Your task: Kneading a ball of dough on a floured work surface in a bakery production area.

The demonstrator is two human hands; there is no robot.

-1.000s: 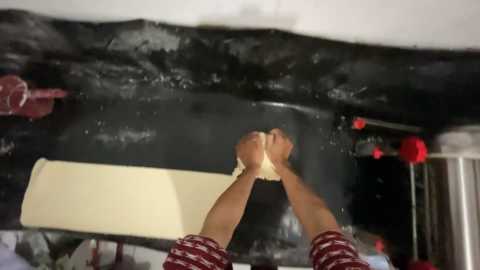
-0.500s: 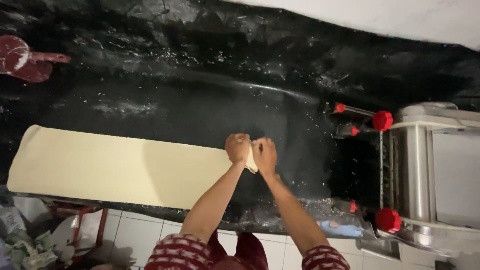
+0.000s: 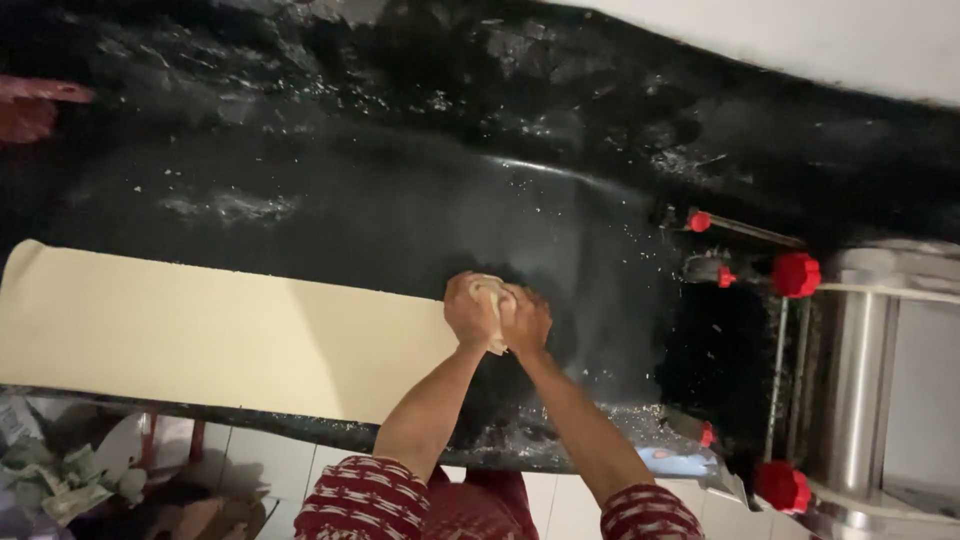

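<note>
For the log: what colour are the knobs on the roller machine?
Red knobs, seen in the head view.

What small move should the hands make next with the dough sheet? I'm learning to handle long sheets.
Probably keep gathering the sheet's end. Both the left hand and right hand clutch the bunched end of the pale dough sheet, while most of it lies flat on the black table.

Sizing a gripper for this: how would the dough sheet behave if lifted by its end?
Probably floppy: the dough sheet lies flat and thin on the table, and its end bunches up inside the left hand and right hand. Likely heavy for one grip, given its length. It may stretch or tear. Scattered flour suggests little sticking.
</note>
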